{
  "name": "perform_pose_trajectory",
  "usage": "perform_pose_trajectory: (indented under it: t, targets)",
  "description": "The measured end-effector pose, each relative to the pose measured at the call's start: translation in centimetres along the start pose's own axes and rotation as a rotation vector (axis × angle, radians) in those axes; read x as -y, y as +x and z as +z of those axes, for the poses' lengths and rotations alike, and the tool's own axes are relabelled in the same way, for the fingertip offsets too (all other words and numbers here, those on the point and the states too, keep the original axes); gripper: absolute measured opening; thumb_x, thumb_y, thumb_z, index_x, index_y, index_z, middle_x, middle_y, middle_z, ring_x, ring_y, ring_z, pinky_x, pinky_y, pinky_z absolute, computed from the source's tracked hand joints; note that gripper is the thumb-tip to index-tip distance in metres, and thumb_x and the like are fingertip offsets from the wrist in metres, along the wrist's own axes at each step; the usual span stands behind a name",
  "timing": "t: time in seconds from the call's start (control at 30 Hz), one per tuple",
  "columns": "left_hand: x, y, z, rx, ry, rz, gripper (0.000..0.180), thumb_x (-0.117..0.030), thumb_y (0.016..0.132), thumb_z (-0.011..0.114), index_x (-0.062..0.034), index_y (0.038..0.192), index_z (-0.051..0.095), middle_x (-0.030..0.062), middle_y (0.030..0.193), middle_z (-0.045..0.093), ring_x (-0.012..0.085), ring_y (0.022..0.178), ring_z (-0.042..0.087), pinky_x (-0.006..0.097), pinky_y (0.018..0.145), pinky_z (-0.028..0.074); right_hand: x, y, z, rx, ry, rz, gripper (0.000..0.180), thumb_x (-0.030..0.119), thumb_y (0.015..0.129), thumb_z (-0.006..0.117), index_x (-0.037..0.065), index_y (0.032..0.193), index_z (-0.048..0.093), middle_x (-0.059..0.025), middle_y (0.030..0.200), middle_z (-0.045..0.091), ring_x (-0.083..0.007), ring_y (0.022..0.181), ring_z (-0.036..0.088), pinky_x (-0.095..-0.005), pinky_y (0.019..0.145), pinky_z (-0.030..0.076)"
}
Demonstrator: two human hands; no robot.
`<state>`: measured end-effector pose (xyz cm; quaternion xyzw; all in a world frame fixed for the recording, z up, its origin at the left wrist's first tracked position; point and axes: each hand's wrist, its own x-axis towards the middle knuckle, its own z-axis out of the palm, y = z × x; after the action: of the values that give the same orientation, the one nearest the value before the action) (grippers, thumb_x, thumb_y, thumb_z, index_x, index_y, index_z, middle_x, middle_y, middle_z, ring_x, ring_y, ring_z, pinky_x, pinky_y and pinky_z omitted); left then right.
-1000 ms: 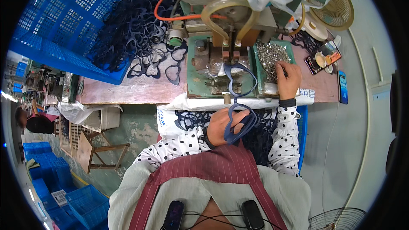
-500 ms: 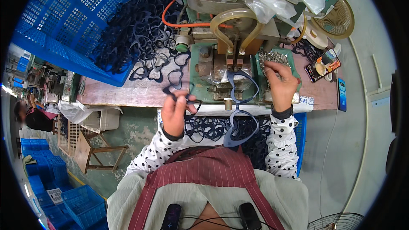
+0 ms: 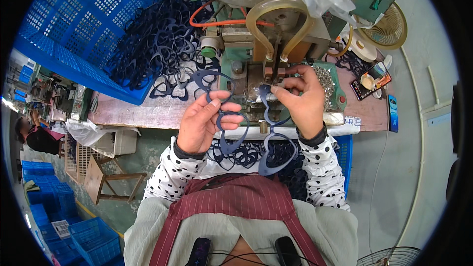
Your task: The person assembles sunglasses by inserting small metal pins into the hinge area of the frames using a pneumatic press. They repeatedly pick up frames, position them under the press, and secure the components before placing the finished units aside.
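- Fingers, left hand (image 3: 204, 120): curled around a dark blue spectacle front (image 3: 221, 113), thumb laid across its middle; the front stands on end, one rim up near the machine (image 3: 256, 54), the other hanging down over the bench (image 3: 148, 111) edge.
- Fingers, right hand (image 3: 300, 101): pinched on the top of a second front (image 3: 273, 140), which hangs straight down below the hand toward the lap.
- Change, left hand: half a second ago it was out to the left at the loose fronts on the bench; now it is drawn in to the middle with one front lifted clear.
- Change, right hand: a second ago it lay on the tray of small metal parts (image 3: 325, 79); now it is raised in front of the machine's clamp, holding its front there.
- Change, fronts: one front in hand earlier, two now, one per hand, side by side and apart.
- Reading: a fresh front looks to have been picked up while the other is at or just off the clamp; which of these I cannot tell.
- Stock: heap of the same fronts (image 3: 162, 49) spilling from a tilted blue crate (image 3: 74, 29) onto the bench, well left of the hands.
- Lap: more fronts (image 3: 246, 155) heaped below the bench edge, between the forearms.
- Machine: green base, orange hoses, clear tube loop (image 3: 278, 17) above the clamp.
- Elsewhere: small fan (image 3: 387, 27) at far right; another person (image 3: 34, 135) seated at far left.
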<state>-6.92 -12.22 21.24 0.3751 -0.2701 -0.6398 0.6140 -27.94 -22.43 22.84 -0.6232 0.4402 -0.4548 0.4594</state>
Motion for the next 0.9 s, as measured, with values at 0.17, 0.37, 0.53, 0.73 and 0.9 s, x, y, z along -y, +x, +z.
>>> perform_pose_trajectory:
  t: [0.17, 0.37, 0.53, 0.73, 0.9]
  targets:
    - [-0.5, -0.6, 2.0, 0.073, 0.011, -0.106, 0.032, -0.015, 0.103, 0.04, 0.0027, 0.128, 0.046, 0.0239, 0.106, 0.066, 0.0321, 0.089, 0.071, 0.036, 0.069, 0.061, 0.1, 0.3, 0.9, 0.007, 0.182, -0.021, 0.048, -0.003, 0.074, 0.073, -0.001, 0.114, 0.046, -0.0068, 0.088, 0.067, -0.0075, 0.074, 0.057, -0.0209, 0.064, 0.042]
    - [1.2, -0.4, 5.3, 0.256, -0.024, -0.445, 0.035, -0.017, 0.103, 0.042, 0.0018, 0.132, 0.044, 0.0235, 0.112, 0.064, 0.0317, 0.096, 0.07, 0.035, 0.069, 0.061, -0.2, -0.3, 0.6, -0.034, 0.23, -0.119, 0.049, -0.001, 0.075, 0.073, -0.001, 0.117, 0.047, -0.0083, 0.086, 0.068, -0.0112, 0.077, 0.061, -0.0248, 0.073, 0.049]
    - [2.2, 1.2, 5.8, 0.281, -0.142, -0.515, 0.035, -0.017, 0.104, 0.041, 0.0016, 0.133, 0.042, 0.0246, 0.116, 0.062, 0.034, 0.1, 0.068, 0.038, 0.072, 0.062, -5.6, 1.4, -5.4, -0.284, -0.043, -0.133, 0.043, 0.004, 0.08, 0.07, 0.002, 0.12, 0.055, -0.011, 0.097, 0.071, -0.0159, 0.091, 0.065, -0.0286, 0.082, 0.05]
    - [2.6, 1.9, 5.4, 0.346, -0.232, -0.52, 0.035, -0.015, 0.103, 0.041, 0.0026, 0.134, 0.04, 0.0253, 0.114, 0.062, 0.0347, 0.094, 0.07, 0.037, 0.069, 0.062, -13.3, 1.6, -10.3, -0.343, -0.437, -0.043, 0.029, 0.009, 0.084, 0.068, 0.002, 0.111, 0.063, -0.0129, 0.092, 0.072, -0.0216, 0.083, 0.069, -0.0314, 0.075, 0.052]
    - [2.7, 1.8, 5.7, 0.313, -0.297, -0.518, 0.036, -0.014, 0.103, 0.043, 0.003, 0.134, 0.039, 0.0256, 0.112, 0.063, 0.035, 0.091, 0.07, 0.036, 0.067, 0.062, -12.1, -0.3, -10.4, -0.238, -0.89, -0.054, 0.027, 0.017, 0.084, 0.069, 0.004, 0.107, 0.065, -0.0143, 0.089, 0.068, -0.0303, 0.083, 0.066, -0.0377, 0.075, 0.051]
